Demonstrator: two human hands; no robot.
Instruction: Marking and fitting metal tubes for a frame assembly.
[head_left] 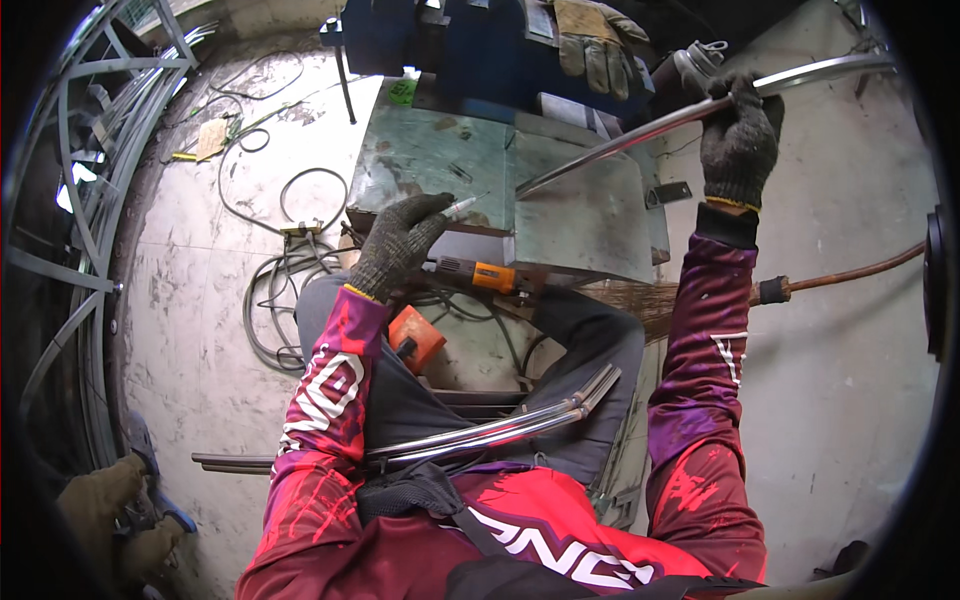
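My left hand (pixel 398 242), in a grey knit glove, is closed around a slim white pen (pixel 462 206). The pen's thin tip points right, over a greenish-grey metal plate (pixel 430 160). In my right hand (pixel 740 150), gloved alike, is a shiny, slightly bent metal tube (pixel 630 138). Its left end comes down at the seam between that plate and a second grey metal panel (pixel 580 200); the other end reaches to the upper right. Across my lap lie several similar metal tubes (pixel 480 428). An orange and black power tool (pixel 490 276) sits just below the plate, near my left wrist.
Black cables (pixel 262 300) loop over the floor at left, beside a rack of long metal strips (pixel 100 200). A straw broom (pixel 640 303) lies at right. Spare work gloves (pixel 595 50) rest on the dark blue machine part ahead. An orange block (pixel 415 338) is between my legs.
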